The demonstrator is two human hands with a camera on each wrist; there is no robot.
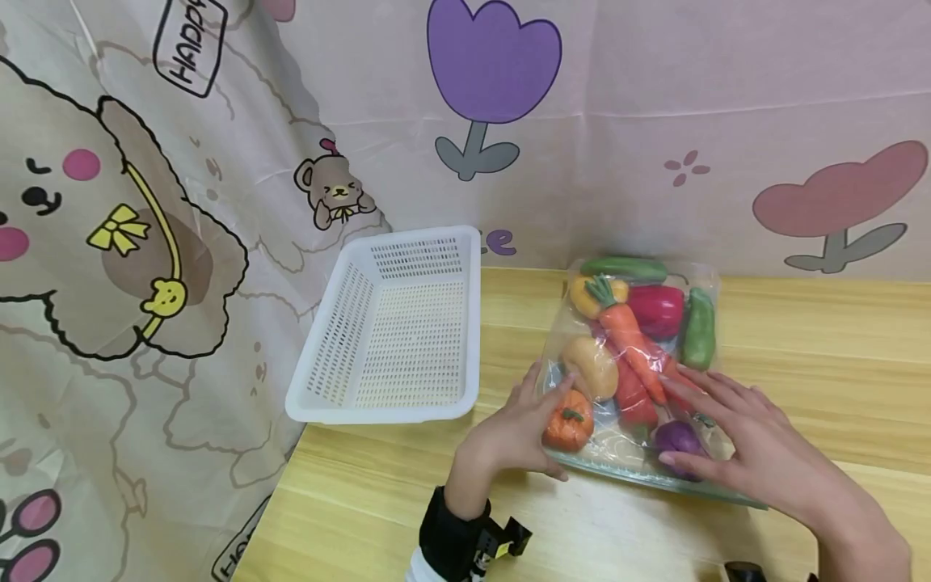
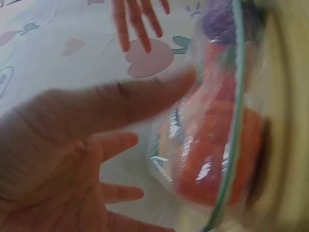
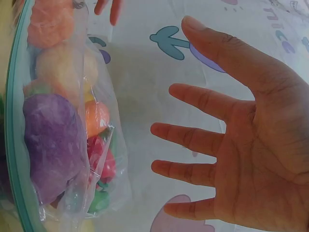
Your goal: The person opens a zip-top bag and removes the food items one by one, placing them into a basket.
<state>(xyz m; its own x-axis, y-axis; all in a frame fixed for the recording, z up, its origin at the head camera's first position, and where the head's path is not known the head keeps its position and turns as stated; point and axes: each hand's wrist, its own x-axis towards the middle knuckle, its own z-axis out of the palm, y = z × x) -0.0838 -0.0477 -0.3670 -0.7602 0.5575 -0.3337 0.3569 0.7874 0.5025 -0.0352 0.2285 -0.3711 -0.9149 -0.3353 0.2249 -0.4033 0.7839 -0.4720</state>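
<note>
A clear zip bag (image 1: 604, 465) of toy vegetables lies on the table, its green zip edge toward me. Through the plastic show a carrot (image 1: 631, 343), an orange pumpkin (image 1: 569, 422), a tan potato-like piece (image 1: 591, 368), a purple vegetable (image 1: 680, 446), a red pepper (image 1: 657, 310) and green cucumber-like pieces (image 1: 699, 330). My left hand (image 1: 512, 428) is spread at the bag's left side, near the pumpkin. Over the bag's right side my right hand (image 1: 752, 440) hovers with fingers spread. In the right wrist view its palm and straight fingers (image 3: 193, 137) stand apart from the bag.
A white perforated plastic basket (image 1: 471, 323) stands left of the bag on the wooden table (image 1: 364, 493). Behind the table hangs a printed cloth (image 1: 625, 73) with flowers and bears, which also covers the left side. A small black object (image 1: 745, 571) shows at the bottom edge.
</note>
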